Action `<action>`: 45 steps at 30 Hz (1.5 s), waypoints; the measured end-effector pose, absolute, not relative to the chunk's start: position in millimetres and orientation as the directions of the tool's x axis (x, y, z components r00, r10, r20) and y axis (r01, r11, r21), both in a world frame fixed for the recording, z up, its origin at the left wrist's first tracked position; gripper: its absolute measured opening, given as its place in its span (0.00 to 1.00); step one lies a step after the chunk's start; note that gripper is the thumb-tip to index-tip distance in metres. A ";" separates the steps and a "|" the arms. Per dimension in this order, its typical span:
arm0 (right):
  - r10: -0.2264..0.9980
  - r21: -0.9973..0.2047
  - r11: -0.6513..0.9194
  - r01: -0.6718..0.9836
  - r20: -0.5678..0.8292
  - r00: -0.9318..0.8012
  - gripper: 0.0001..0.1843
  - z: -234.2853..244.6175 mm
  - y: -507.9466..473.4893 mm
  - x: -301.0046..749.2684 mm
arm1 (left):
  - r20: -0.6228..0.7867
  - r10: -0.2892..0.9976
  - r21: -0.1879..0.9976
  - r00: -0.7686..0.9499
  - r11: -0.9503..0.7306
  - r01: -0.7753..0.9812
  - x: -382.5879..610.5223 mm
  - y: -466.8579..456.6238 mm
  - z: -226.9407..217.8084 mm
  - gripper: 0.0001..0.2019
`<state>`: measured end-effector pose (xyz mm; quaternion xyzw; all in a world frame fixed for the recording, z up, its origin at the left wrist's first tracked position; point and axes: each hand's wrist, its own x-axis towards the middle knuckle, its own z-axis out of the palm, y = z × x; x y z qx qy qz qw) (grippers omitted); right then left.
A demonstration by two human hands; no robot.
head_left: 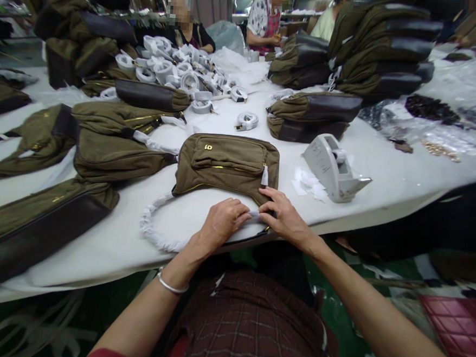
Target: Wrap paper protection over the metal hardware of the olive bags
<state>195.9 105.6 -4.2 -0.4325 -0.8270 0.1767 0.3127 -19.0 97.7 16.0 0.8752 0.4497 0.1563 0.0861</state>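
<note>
An olive-green fabric shoulder bag (229, 155) with a front zip pocket and gold-coloured trim lies on the table in front of me. Its strap (149, 224), wrapped in white tissue on the left, loops round toward my body. My left hand (225, 218) is closed on a white tissue wrap (254, 216) at the right part of the loop. On the other end of that same wrap, my right hand (282, 215) pinches with thumb and fingers beside the bag's lower right corner. The fingers partly hide the strap there.
A grey tape dispenser (332, 166) stands right of the bag, by white paper slips (309, 183). Coiled wrapped straps (164, 67) are heaped at the back. More olive bags (122, 138) lie left, with a tall stack (387, 50) at back right. Several people sit across the table.
</note>
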 end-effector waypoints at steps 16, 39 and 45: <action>0.874 -0.690 0.478 0.544 0.313 -0.371 0.23 -2.2 89.2 213.5 | 0.171 0.820 0.243 0.546 -0.572 0.783 13.5 100.0 7.2 0.09; 0.716 -0.292 0.698 0.654 0.327 -0.617 0.08 38.5 109.6 172.1 | 0.218 0.798 0.292 0.561 -0.602 0.743 -23.1 89.6 5.1 0.10; 0.729 -0.325 0.682 0.655 0.226 -0.647 0.17 36.0 108.0 165.9 | 0.166 0.836 0.353 0.524 -0.546 0.760 -21.7 91.5 9.3 0.11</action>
